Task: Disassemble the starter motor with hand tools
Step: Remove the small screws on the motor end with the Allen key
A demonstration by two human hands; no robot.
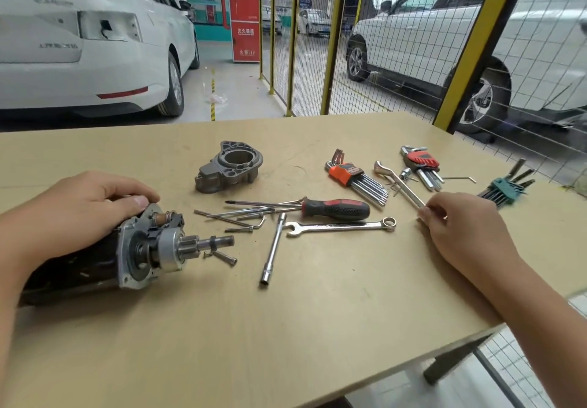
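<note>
Tan table, yellow mesh fence, white cars

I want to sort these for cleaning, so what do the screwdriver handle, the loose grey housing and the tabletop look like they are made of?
The screwdriver handle looks like red hard plastic with black rubbery grip zones, matte. The loose housing looks like cast aluminium or a similar alloy: dull grey, grainy, with thick moulded walls. The table looks like wood-grain laminate or veneer board, pale beige with fine streaks; which one cannot be told.
</note>
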